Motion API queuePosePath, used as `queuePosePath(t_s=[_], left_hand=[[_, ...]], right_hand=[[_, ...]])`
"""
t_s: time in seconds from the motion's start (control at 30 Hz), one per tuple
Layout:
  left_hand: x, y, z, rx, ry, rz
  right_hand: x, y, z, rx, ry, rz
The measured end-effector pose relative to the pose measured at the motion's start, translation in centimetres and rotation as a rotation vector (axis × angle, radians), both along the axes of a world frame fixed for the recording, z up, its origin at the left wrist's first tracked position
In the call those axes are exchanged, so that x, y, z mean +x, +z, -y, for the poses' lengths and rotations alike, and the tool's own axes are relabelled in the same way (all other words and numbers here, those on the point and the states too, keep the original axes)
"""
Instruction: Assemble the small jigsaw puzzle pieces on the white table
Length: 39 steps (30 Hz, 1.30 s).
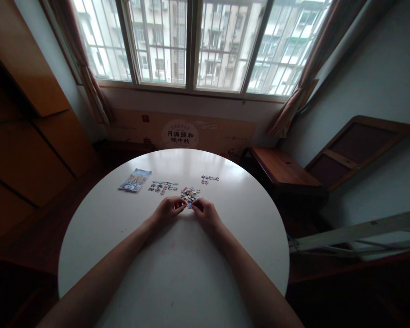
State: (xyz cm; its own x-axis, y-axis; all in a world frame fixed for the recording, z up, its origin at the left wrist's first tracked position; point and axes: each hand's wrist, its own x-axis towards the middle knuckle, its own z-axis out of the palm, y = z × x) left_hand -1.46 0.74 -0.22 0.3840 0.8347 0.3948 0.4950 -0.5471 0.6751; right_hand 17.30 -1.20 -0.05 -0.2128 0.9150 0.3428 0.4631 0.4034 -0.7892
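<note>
A heap of loose jigsaw puzzle pieces [190,193] lies on the white round table [150,273]. At the heap's near edge, my left hand [170,208] is closed in a pinch, thumb and forefinger together at a small bluish piece. My right hand [206,211] meets it from the other side, its fingertips also pinched at that bluish jigsaw puzzle piece [189,205]. Both hands nearly touch, and the fingers partly hide what they grip. Several pieces [162,186] are spread to the left of the heap, and a smaller group [209,179] sits behind it on the right.
A colourful picture sheet or packet [135,180] lies at the table's left. Beyond the table are a printed cardboard panel [130,127], a barred window, and a wooden bench [280,166] at the right. Wooden cabinets [30,146] stand on the left.
</note>
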Motion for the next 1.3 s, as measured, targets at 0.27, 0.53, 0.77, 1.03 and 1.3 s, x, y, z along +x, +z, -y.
queuePosePath(t_s=[0.27,0.53,0.77,1.03,1.3], left_hand=[[-0.06,-0.07,-0.15,0.026,0.000,0.006],[-0.17,-0.53,-0.43,0.058,0.005,0.005],[-0.20,-0.48,-0.38,0.056,-0.018,-0.008],[-0.09,-0.33,-0.29,0.064,-0.027,0.011],[-0.15,-0.38,-0.33,0.056,-0.028,0.000]], right_hand=[[0.00,-0.26,-0.12,0.103,-0.009,-0.022],[0.18,-0.23,-0.27,0.122,0.006,-0.030],[0.23,-0.26,-0.36,0.107,0.021,-0.001],[0.26,-0.29,-0.33,0.104,0.014,0.016],[0.24,-0.25,-0.35,0.089,0.017,0.007]])
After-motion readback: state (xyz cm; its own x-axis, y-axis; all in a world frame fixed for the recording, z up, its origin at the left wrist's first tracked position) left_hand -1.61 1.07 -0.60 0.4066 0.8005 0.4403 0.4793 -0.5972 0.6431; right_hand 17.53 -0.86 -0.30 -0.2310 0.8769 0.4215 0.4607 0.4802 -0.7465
